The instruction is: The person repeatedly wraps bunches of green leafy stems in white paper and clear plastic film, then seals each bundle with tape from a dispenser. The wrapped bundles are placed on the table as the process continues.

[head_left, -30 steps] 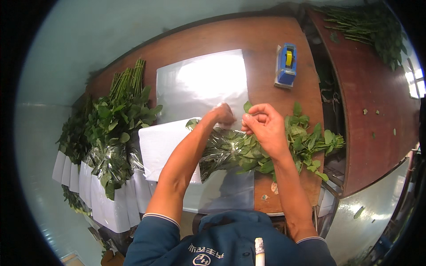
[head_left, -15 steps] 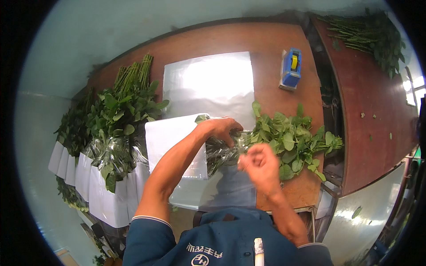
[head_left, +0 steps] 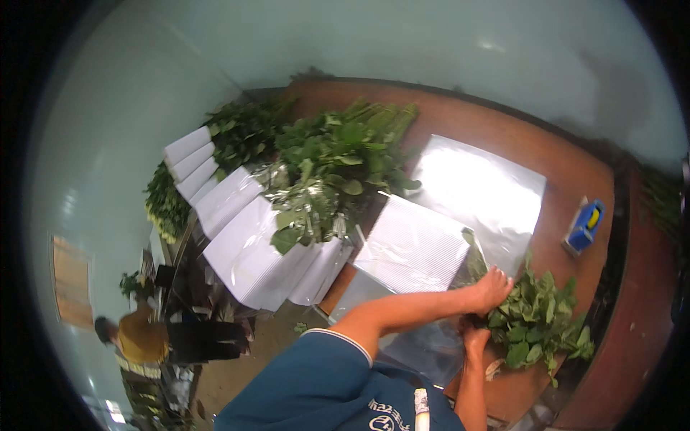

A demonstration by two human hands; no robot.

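Note:
A bunch of leafy green stems lies across the table, its upper end inside a white ribbed wrapper with clear film. Where wrapper and leaves meet, my left hand is closed around the bunch from above. My right hand is closed at the bunch's near side, just below the left; its fingertips are partly hidden. Whatever the wrapper encloses cannot be seen. Beneath and behind the bunch lie shiny clear film sheets.
Several wrapped bunches with leafy stems crowd the table's left end. A blue tape dispenser stands at the right on the brown table. A reddish table adjoins. Another person is at the far left.
The view has swung left and tilted, bringing the other person into sight. My right hand, raised and apart before, has come down onto the bunch beside my left.

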